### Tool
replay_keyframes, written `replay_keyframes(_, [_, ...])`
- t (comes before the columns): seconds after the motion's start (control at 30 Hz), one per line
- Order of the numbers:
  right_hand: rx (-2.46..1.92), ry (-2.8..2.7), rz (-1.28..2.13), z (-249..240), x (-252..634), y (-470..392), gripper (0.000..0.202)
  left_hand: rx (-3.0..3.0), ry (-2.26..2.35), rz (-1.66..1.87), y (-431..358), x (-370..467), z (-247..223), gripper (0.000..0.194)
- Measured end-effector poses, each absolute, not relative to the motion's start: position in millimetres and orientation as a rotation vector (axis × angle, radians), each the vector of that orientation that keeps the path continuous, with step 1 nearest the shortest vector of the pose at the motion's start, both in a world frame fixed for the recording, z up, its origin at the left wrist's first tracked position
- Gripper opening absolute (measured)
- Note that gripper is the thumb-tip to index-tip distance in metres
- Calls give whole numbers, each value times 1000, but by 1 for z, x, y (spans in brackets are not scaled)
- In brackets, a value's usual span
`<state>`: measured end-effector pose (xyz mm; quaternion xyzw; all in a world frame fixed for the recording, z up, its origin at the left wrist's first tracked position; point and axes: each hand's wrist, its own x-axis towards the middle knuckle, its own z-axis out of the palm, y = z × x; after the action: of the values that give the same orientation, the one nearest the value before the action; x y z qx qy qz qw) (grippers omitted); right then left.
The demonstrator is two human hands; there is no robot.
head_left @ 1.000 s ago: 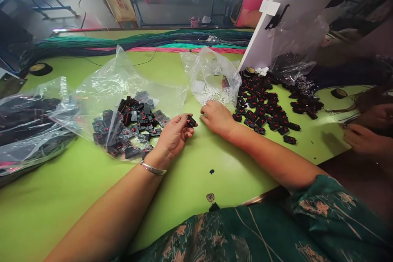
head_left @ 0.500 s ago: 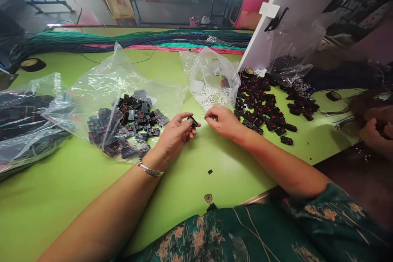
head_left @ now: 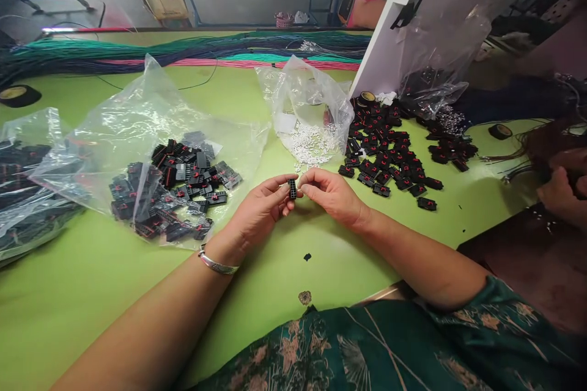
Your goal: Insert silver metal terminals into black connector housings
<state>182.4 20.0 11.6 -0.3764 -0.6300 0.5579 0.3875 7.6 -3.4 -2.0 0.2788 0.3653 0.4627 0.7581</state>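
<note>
Green counter (head_left: 257, 311), with two hands close together over one small black block (head_left: 292, 188), nearer the wearer than the clear bag (head_left: 298, 82)

Just short of that bag, the left hand (head_left: 263, 204) grips the block between thumb and fingers; the right hand (head_left: 337, 198) is narrow, its thumb and fingertips drawn together right beside the block, though I cannot tell whether they pinch anything; the step in hand looks like close fingertip work on the block, and the next move seems to call for a steady left grip and fine aim from the right; the block stands roughly upright, slim, with rows of small openings facing up; white pieces (head_left: 312, 142) lie in the bag, black housings (head_left: 385, 153) with red parts to its right
</note>
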Motion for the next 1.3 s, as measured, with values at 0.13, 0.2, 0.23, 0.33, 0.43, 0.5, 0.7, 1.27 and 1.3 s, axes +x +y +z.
replay_keyframes(0.13, [-954,-1563,1448,9,182,20,12,621,805,998,-4,8,0,33])
replay_keyframes(0.2, [-962,-1598,1411,9,181,19,12,625,801,998,-5,8,0,31])
replay_keyframes(0.23, [-969,-1625,1380,9,181,18,12,626,800,998,-5,8,0,31])
replay_keyframes(0.33, [-990,-1714,1245,10,180,16,10,637,806,995,-6,8,0,30])
replay_keyframes(0.43, [-1000,-1783,1109,12,180,15,9,651,809,995,-6,8,0,30])
replay_keyframes(0.5, [-1005,-1810,1051,12,180,15,9,649,815,997,-6,8,0,31])
replay_keyframes(0.7, [-1000,-1830,981,11,180,13,9,636,835,1002,-6,9,0,33])
replay_keyframes(1.27, [-1082,-1777,937,7,175,7,3,710,917,1049,-8,9,-2,30])
replay_keyframes(1.3, [-1113,-1704,1059,7,175,7,6,727,912,1045,-8,8,-3,30])
